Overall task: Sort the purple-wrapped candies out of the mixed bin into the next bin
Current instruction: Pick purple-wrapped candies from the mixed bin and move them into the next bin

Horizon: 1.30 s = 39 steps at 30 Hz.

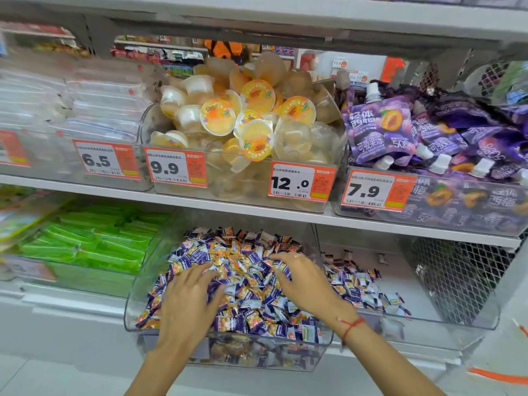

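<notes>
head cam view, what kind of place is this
Most likely a snack or candy shop aisle: orange price tags such as 9.9 clipped on clear shelf bins, a bin of jelly cups, and both hands, left hand and right hand, in a bin of wrapped candies.

The mixed bin (228,332) is set on the lower shelf, the next bin (423,318) just to its right; both hands — left hand (190,302), right hand (307,281) — are laid on the heaped candies (245,270); jelly cups (243,118) are stacked on the shelf above.

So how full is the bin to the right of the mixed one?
Partly filled: the right bin holds a shallow scatter of candies along its left side; the rest shows bare floor.
</notes>
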Each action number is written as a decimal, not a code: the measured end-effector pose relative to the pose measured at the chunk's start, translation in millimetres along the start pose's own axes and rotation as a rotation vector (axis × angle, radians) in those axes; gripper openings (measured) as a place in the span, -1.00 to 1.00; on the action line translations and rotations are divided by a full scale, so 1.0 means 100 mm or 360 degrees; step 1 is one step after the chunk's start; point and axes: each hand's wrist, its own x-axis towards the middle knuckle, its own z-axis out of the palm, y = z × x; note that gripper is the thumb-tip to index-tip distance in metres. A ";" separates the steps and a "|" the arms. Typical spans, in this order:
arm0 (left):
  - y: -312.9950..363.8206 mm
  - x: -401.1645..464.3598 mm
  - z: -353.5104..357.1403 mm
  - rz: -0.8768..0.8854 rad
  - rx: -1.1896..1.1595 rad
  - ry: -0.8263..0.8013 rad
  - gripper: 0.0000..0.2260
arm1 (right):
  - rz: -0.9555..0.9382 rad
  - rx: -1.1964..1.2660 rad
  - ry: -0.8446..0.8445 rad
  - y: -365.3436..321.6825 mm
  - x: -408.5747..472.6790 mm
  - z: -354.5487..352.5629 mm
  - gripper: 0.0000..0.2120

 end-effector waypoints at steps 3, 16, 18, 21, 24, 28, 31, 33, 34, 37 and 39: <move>-0.07 -0.04 0.13 0.0158 0.0233 -0.0196 -0.50 | 0.0237 -0.0150 -0.0189 0.03 0.39 0.25 -0.53; -0.09 0.03 0.17 0.0111 -0.0049 -0.0261 -0.64 | 0.0138 -0.0068 -0.0453 -0.05 0.60 0.69 -0.58; -0.08 0.02 0.14 0.0045 -0.0194 -0.0260 -0.60 | 0.0009 -0.0036 -0.0516 0.04 0.37 0.61 -0.55; -0.04 0.03 0.08 -0.0038 -0.0378 -0.0266 -0.54 | -0.0171 -0.0157 -0.0699 0.19 0.07 0.48 -0.45; 0.08 0.04 0.02 -0.0016 -0.0414 -0.0218 -0.59 | -0.0327 -0.0319 -0.0849 0.18 -0.19 0.29 -0.32; 0.23 0.12 0.03 0.0185 -0.0429 -0.0361 -0.66 | -0.0300 -0.0293 -0.0757 0.12 -0.33 0.04 -0.36; 0.31 0.18 0.09 0.0431 -0.0277 -0.0620 -0.60 | -0.0182 -0.0160 -0.0556 0.14 -0.28 -0.07 -0.54; 0.32 0.16 0.15 0.0578 -0.0146 -0.0701 -0.57 | -0.0090 -0.0166 -0.0457 0.16 -0.18 -0.07 -0.61; 0.31 0.14 0.16 0.0613 -0.0106 -0.0720 -0.56 | -0.0046 -0.0184 -0.0467 0.20 -0.11 -0.03 -0.60; 0.30 0.09 0.13 0.0585 -0.0114 -0.0696 -0.58 | 0.0089 -0.0293 -0.0730 0.25 0.13 0.15 -0.23; 0.33 0.10 0.09 0.0545 -0.0125 -0.0638 -0.68 | 0.0153 -0.0296 -0.0882 0.23 0.28 0.25 -0.05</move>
